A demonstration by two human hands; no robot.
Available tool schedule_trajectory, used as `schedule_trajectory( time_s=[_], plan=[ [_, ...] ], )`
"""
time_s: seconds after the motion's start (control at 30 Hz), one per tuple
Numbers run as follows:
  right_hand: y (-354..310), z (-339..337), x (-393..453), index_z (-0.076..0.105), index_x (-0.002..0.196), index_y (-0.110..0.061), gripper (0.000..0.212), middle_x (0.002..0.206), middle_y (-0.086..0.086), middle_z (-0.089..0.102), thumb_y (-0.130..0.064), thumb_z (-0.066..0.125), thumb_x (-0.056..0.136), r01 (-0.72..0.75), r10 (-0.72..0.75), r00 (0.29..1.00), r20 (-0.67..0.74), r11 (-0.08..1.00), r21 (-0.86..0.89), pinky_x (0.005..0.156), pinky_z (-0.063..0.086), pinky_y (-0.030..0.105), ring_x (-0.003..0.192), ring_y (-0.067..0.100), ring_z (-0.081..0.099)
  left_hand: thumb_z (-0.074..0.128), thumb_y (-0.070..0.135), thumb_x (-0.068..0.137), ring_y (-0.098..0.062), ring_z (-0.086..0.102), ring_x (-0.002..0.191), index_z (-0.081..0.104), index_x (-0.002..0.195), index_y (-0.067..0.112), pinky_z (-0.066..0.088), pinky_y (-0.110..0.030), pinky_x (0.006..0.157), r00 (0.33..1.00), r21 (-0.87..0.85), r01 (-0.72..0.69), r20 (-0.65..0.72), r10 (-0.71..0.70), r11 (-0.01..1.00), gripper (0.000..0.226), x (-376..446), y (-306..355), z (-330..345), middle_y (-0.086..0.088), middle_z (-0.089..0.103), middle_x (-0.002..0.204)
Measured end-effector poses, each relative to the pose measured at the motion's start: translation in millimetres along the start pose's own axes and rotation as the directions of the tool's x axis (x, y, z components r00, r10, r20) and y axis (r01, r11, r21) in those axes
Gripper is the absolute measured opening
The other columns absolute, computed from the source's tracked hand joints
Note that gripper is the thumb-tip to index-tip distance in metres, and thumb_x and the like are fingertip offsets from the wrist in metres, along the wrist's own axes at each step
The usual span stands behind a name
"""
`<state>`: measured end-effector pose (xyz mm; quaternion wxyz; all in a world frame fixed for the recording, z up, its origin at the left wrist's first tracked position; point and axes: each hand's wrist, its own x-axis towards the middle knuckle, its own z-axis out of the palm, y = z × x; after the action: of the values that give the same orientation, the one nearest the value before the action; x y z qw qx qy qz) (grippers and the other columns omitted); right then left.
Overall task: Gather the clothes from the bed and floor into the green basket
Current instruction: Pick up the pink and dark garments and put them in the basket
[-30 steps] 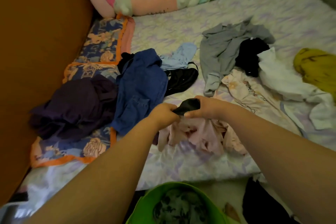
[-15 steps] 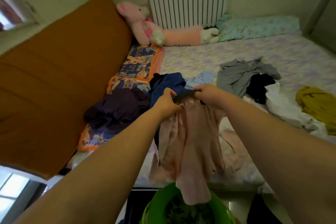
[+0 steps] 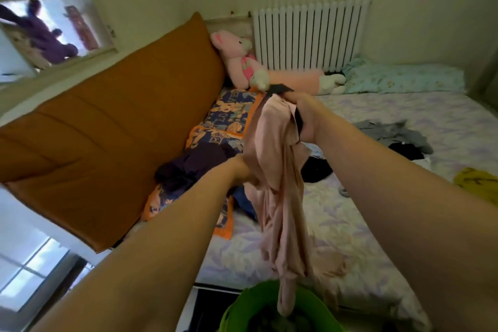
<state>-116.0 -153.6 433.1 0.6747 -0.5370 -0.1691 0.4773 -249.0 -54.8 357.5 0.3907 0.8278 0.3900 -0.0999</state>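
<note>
At the bottom edge, nearest the camera: green basket [image 3: 320, 302], rim showing, dark patterned clothes lying inside. Hanging directly above it: pink garment [image 3: 280, 197], lifted clear of the bed [image 3: 377, 224], its lowest end dangling over the basket opening.

Left hand [image 3: 245, 172]: reaching into the pink garment at mid-height, fingers hidden behind the fabric; whether they are curling round it cannot be told.

Right hand [image 3: 304, 116]: raised higher, fingers curling round the top of the pink garment together with a strip of black cloth [image 3: 280, 88], gripping both.

Lying on the bed beyond the hands, left side: dark purple garment [image 3: 194, 167] and a blue garment [image 3: 244, 202], both resting on a floral blue-and-orange blanket [image 3: 229, 116]. Centre: black item [image 3: 315, 170] just behind the pink garment. Right side: grey garment [image 3: 398, 132] with a black garment [image 3: 407, 151] touching it; yellow garment [image 3: 477, 186] near the right border.

Leaning along the left: large orange cushion [image 3: 107, 143].

Farthest back: pink plush toy [image 3: 242, 62], pale blue pillow [image 3: 404, 79], white radiator [image 3: 307, 35] standing against the wall.
</note>
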Motion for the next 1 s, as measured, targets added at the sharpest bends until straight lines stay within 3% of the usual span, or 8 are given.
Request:
schedule_trajectory(
  time_s=[0.17, 0.37, 0.5, 0.6, 0.77, 0.83, 0.9, 1.0],
  plan=[
    [-29, 41, -4, 0.066, 0.080, -0.011, 0.037, 0.067, 0.006, 0.068, -0.036, 0.045, 0.098, 0.054, -0.059, 0.996, 0.071, 0.996, 0.068, 0.071, 0.048, 0.029, 0.066, 0.018, 0.063, 0.077, 0.038, 0.079, -0.035, 0.049, 0.128, 0.017, 0.153, 0.028, 0.050, -0.050, 0.095, 0.986, -0.240, 0.080, 0.164, -0.041, 0.968, 0.095, -8, -6, 5, -0.010, 0.041, 0.150],
    [-51, 63, -5, 0.056, 0.081, -0.011, 0.034, 0.084, 0.007, 0.057, -0.034, 0.041, 0.100, 0.130, -0.128, 0.990, -0.052, 0.991, 0.025, 0.095, 0.044, 0.037, 0.078, 0.020, 0.055, 0.051, 0.029, 0.100, -0.033, 0.050, 0.125, 0.045, 0.136, 0.015, 0.042, -0.058, 0.101, 0.977, -0.516, 0.066, 0.208, 0.051, 0.854, 0.040, -16, 8, -1, -0.009, 0.053, 0.137],
    [-36, 49, 5, 0.061, 0.096, -0.010, 0.028, 0.092, 0.009, 0.063, -0.038, 0.059, 0.091, 0.041, -0.110, 0.966, -0.234, 0.958, -0.282, 0.081, 0.055, 0.037, 0.082, 0.023, 0.061, 0.045, 0.019, 0.101, -0.032, 0.062, 0.093, 0.049, 0.127, 0.011, 0.053, -0.053, 0.083, 1.000, -0.682, 0.022, 0.023, -0.009, 0.731, 0.028, -14, 2, -20, -0.013, 0.064, 0.103],
    [-17, 37, 7, 0.057, 0.078, -0.010, 0.024, 0.065, 0.006, 0.061, -0.028, 0.058, 0.094, -0.111, 0.007, 0.976, -0.216, 0.873, -0.475, 0.053, 0.050, 0.025, 0.057, 0.019, 0.060, 0.044, 0.023, 0.097, -0.028, 0.061, 0.078, 0.059, 0.117, 0.011, 0.055, -0.046, 0.080, 0.990, -0.747, -0.043, -0.123, -0.075, 0.663, 0.027, -8, 0, -42, -0.016, 0.064, 0.094],
    [2, 29, 8, 0.056, 0.115, -0.013, 0.029, 0.121, 0.004, 0.051, -0.035, 0.048, 0.098, -0.218, 0.175, 0.976, -0.131, 0.794, -0.567, 0.106, 0.037, 0.047, 0.113, 0.027, 0.048, 0.042, 0.017, 0.102, -0.025, 0.065, 0.092, 0.062, 0.117, 0.005, 0.054, -0.039, 0.090, 0.983, -0.810, -0.159, -0.180, 0.019, 0.564, 0.028, -25, 29, -67, -0.013, 0.069, 0.099],
    [6, 32, 7, 0.060, 0.111, -0.013, 0.030, 0.112, 0.007, 0.060, -0.033, 0.040, 0.101, -0.194, 0.153, 0.981, -0.123, 0.851, -0.488, 0.082, 0.053, 0.040, 0.092, 0.025, 0.055, 0.040, 0.018, 0.103, -0.025, 0.065, 0.092, 0.060, 0.118, 0.006, 0.053, -0.041, 0.093, 0.985, -0.837, -0.170, -0.160, 0.066, 0.520, 0.028, -31, 37, -67, -0.012, 0.069, 0.098],
    [10, 35, 5, 0.059, 0.082, -0.012, 0.038, 0.074, 0.008, 0.058, -0.034, 0.036, 0.103, -0.201, 0.149, 0.975, -0.164, 0.905, -0.376, 0.049, 0.049, 0.025, 0.059, 0.020, 0.050, 0.040, 0.018, 0.103, -0.026, 0.065, 0.093, 0.061, 0.113, 0.006, 0.051, -0.043, 0.095, 0.986, -0.860, -0.165, -0.144, 0.081, 0.482, 0.026, -35, 38, -60, -0.013, 0.069, 0.094],
    [17, 36, 5, 0.051, 0.072, -0.011, 0.039, 0.065, 0.010, 0.049, -0.029, 0.035, 0.103, -0.197, 0.128, 0.972, -0.197, 0.901, -0.386, 0.045, 0.041, 0.026, 0.052, 0.021, 0.041, 0.039, 0.014, 0.104, -0.025, 0.064, 0.082, 0.062, 0.097, 0.006, 0.053, -0.041, 0.086, 0.992, -0.890, -0.122, -0.107, 0.059, 0.439, 0.025, -37, 31, -47, -0.012, 0.072, 0.073]
  ],
)
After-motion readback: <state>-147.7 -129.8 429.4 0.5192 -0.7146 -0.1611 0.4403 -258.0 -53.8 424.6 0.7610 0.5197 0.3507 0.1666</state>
